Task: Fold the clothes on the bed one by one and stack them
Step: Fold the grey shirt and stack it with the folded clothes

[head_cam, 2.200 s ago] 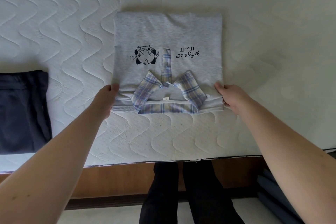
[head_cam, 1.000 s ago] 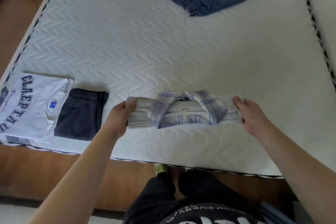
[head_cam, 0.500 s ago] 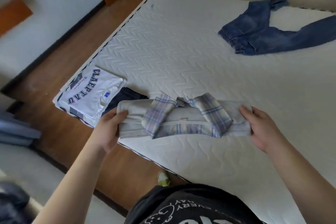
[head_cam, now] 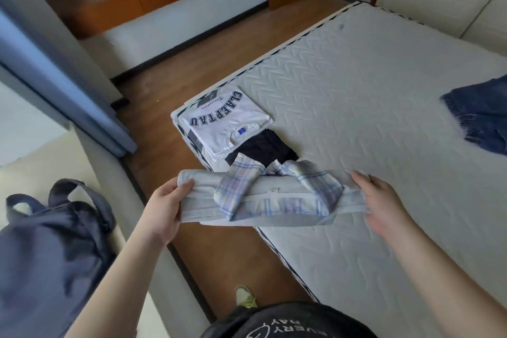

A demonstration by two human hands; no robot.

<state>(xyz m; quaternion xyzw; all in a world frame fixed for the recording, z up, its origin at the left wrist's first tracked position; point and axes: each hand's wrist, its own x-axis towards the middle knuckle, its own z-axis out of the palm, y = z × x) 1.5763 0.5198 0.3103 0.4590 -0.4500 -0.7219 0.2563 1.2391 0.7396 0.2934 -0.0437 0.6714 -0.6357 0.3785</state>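
I hold a folded grey shirt with a plaid collar (head_cam: pixel 271 197) in the air over the bed's near edge. My left hand (head_cam: pixel 167 206) grips its left end and my right hand (head_cam: pixel 381 200) grips its right end. Beyond it on the mattress (head_cam: pixel 356 118) lie a folded white T-shirt with dark letters (head_cam: pixel 222 121) and, beside it, a folded dark garment (head_cam: pixel 263 149), partly hidden by the held shirt. Unfolded blue jeans (head_cam: pixel 482 118) lie at the right edge of the view.
A wooden floor (head_cam: pixel 175 85) runs along the bed's left side. A dark blue bag (head_cam: pixel 46 250) sits at lower left. A wooden shelf (head_cam: pixel 118 0) hangs on the far wall, and a blue curtain (head_cam: pixel 55 77) hangs at left.
The shirt, lying flat on the bed at first, has been lifted by both hands and carried left toward the folded white T-shirt and dark garment. The view has swung left.
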